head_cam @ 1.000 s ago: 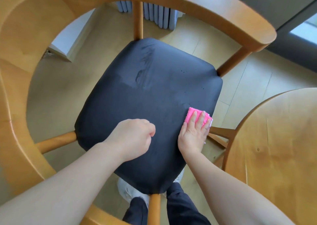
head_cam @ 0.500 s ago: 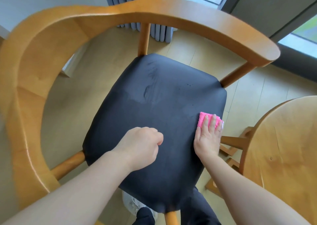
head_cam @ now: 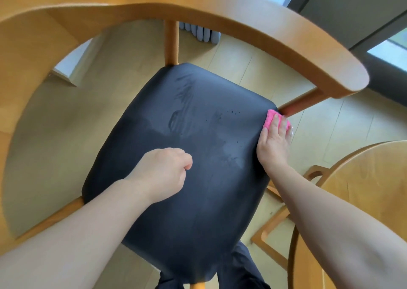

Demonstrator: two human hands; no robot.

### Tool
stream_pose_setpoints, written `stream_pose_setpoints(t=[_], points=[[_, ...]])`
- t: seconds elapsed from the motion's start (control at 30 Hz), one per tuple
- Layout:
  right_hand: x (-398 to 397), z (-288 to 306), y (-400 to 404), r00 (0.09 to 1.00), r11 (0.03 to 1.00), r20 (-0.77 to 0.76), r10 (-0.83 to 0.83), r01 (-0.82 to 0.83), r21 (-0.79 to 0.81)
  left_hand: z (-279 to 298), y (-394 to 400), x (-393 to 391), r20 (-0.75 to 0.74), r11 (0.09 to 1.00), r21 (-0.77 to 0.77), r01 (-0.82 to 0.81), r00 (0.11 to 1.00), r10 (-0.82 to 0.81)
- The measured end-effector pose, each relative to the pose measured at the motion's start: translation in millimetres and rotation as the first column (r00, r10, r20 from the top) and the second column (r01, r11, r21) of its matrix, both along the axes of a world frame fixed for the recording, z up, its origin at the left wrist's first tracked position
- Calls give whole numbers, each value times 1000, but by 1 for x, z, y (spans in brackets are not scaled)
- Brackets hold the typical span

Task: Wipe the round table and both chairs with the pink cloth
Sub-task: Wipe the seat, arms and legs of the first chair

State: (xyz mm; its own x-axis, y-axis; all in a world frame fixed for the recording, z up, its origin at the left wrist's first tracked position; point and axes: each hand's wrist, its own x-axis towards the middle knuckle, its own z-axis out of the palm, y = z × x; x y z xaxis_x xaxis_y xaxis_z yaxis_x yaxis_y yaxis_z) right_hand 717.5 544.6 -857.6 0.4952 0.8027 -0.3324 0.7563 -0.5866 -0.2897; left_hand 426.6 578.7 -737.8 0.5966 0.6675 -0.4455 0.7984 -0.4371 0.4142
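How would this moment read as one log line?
step: wiping seat | right hand: presses cloth at far right corner | left hand: fisted, empty, over seat

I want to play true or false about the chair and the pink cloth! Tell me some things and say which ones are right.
1. The right hand presses the pink fluffy cloth on the right edge of the black padded chair seat. True.
2. The left hand holds a second cloth. False: it is a curled fist holding nothing, over the seat.
3. The cloth is near a wooden post under the curved wooden armrest. True.
4. The round wooden table is left of the chair. False: it is on the right.
5. The seat has wet-looking streaks. True.
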Motion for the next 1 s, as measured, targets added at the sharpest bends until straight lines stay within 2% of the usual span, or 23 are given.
stream_pose_setpoints(t=[0.17,0.33,0.43,0.6,0.8,1.0], points=[[-2,0,-2,1000,998,21,14,-13,-61,0,4,-11,-29,1000,10,4,1000,-3],[-33,7,-34,976,983,126,175,-167,-73,2,-5,-23,-43,1000,4,4,999,-3],[-65,15,-56,913,924,157,377,-360,-126,6,-11,-31,-49,1000,8,10,999,-9],[-131,25,-84,762,765,87,642,-630,-132,14,-9,-45,-56,1000,27,-8,998,9],[-131,26,-86,704,713,117,701,-687,-137,16,-10,-58,-80,999,35,0,997,3],[-119,20,-78,676,687,131,725,-723,-70,11,-9,-62,-68,999,36,-31,997,34]])
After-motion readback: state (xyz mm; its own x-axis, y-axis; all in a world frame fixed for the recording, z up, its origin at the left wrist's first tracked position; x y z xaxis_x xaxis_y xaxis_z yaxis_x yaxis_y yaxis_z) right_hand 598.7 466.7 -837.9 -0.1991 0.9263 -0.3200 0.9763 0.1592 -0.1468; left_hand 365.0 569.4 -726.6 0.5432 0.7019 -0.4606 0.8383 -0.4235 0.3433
